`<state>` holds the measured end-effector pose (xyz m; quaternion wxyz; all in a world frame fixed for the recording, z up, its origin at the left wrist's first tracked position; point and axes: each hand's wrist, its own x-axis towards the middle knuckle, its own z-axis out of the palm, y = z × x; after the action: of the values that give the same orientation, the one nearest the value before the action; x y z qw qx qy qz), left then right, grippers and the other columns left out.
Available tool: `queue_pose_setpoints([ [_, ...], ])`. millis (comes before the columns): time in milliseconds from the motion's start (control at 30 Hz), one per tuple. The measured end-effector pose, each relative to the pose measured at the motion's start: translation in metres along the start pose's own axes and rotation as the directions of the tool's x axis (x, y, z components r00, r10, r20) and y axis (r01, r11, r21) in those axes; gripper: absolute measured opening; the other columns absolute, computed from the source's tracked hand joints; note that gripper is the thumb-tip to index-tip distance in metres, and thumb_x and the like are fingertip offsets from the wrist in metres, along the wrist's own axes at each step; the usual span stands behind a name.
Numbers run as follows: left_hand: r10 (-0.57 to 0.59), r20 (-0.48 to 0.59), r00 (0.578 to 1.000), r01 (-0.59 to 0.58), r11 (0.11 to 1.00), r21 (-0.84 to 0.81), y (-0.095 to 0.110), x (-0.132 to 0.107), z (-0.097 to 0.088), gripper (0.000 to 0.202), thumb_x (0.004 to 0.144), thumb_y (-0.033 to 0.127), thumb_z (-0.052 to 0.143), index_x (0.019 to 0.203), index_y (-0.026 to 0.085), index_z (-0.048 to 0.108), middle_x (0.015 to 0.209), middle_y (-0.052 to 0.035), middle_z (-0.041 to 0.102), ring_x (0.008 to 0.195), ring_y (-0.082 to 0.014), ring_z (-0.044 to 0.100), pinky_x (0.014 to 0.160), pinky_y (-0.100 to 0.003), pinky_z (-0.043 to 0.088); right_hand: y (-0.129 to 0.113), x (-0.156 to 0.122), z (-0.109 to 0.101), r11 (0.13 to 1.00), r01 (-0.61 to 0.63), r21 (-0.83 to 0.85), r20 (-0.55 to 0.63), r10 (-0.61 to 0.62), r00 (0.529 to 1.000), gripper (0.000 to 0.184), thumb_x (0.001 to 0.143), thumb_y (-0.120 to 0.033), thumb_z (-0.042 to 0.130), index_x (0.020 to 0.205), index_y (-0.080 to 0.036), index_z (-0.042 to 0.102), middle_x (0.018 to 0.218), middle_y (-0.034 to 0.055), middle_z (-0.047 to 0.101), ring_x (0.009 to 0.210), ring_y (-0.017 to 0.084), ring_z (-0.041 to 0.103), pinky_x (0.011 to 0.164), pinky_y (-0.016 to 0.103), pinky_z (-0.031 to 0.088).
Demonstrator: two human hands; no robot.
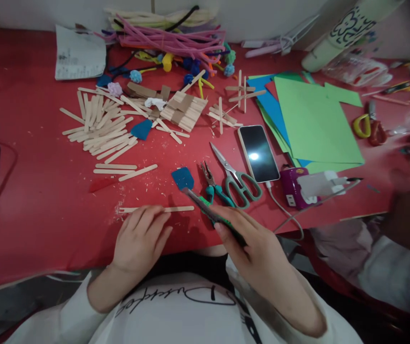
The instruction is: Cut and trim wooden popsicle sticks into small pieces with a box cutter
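Observation:
A utility knife (pixel 210 210) with a green and black handle is held in my right hand (pixel 255 243). Its blade points up and left, close to a small blue paper piece (pixel 182 178). The fingers of my left hand (pixel 142 234) lie across a craft stick (pixel 179 209) flat on the table, covering its middle. At its left end is a pale, narrow outline with shavings around it. Teal-handled pliers (pixel 210 181) and grey-green scissors (pixel 239 179) lie just beyond the knife. Three loose craft sticks (pixel 115 167) rest above my left hand.
A heap of craft sticks (pixel 99 122) spreads over the red table (pixel 22 191). Pipe cleaners (pixel 169 38) are piled at the back. A phone (pixel 258 153), a purple adapter (pixel 293 186) with a cable, and green paper sheets (pixel 316 119) lie right. Another person's sleeve (pixel 394 272) shows there.

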<state>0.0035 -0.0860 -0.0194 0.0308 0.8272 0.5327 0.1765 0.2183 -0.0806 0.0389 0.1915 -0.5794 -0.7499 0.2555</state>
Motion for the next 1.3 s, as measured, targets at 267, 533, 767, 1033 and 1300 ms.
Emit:
queue_pose_setpoints([
  [267,0.024,0.081,0.996,-0.032,0.995,0.098,0.011,-0.009,0.005,0.040,0.082,0.029,0.054,0.117,0.010,0.057,0.108,-0.0121,0.063,0.099,-0.0245,0.055,0.086,-0.036,0.046,-0.009,-0.008,-0.017,0.998,0.042,0.047,0.124,-0.048,0.991,0.035,0.085,-0.015,0.044,0.118,-0.018,0.052,0.112,0.0082,0.062,0.101,0.014,0.063,0.080,0.023,0.054],
  [533,-0.003,0.146,0.989,-0.013,0.994,0.106,0.015,-0.003,0.006,0.056,0.077,0.039,0.060,0.125,0.010,0.052,0.111,-0.0134,0.060,0.099,-0.0268,0.053,0.084,-0.038,0.046,-0.020,0.006,-0.014,0.997,0.009,0.074,-0.103,-0.002,0.995,0.024,0.085,-0.020,0.052,0.109,-0.021,0.054,0.096,0.0015,0.068,0.081,0.010,0.066,0.070,0.018,0.052],
  [767,0.034,0.159,0.987,-0.052,0.993,0.108,0.014,-0.008,0.009,0.080,0.066,0.058,0.065,0.126,0.007,0.051,0.115,-0.0156,0.058,0.105,-0.0300,0.052,0.092,-0.039,0.042,-0.027,0.029,-0.026,0.965,0.062,0.253,-0.030,-0.056,0.998,0.018,0.078,-0.009,0.052,0.090,-0.020,0.061,0.105,0.0051,0.064,0.102,0.013,0.060,0.082,0.021,0.051],
  [1033,0.056,0.141,0.988,-0.066,0.996,0.065,0.012,-0.012,0.011,0.077,0.066,0.055,0.066,0.125,0.007,0.052,0.122,-0.0146,0.057,0.111,-0.0302,0.050,0.096,-0.038,0.039,-0.016,0.043,0.007,0.875,0.250,0.415,-0.359,-0.095,0.929,0.022,0.078,-0.012,0.061,0.098,-0.022,0.063,0.091,0.0013,0.067,0.087,0.014,0.063,0.080,0.027,0.053],
  [1300,0.075,0.139,0.987,-0.088,0.992,0.087,0.010,-0.012,0.012,0.078,0.063,0.056,0.068,0.123,0.009,0.054,0.117,-0.0136,0.059,0.106,-0.0289,0.051,0.095,-0.037,0.039,0.003,0.038,0.040,0.950,0.088,0.298,-0.146,-0.046,0.988,0.016,0.082,-0.016,0.056,0.096,-0.020,0.063,0.090,0.0037,0.063,0.080,0.014,0.063,0.075,0.028,0.053],
])
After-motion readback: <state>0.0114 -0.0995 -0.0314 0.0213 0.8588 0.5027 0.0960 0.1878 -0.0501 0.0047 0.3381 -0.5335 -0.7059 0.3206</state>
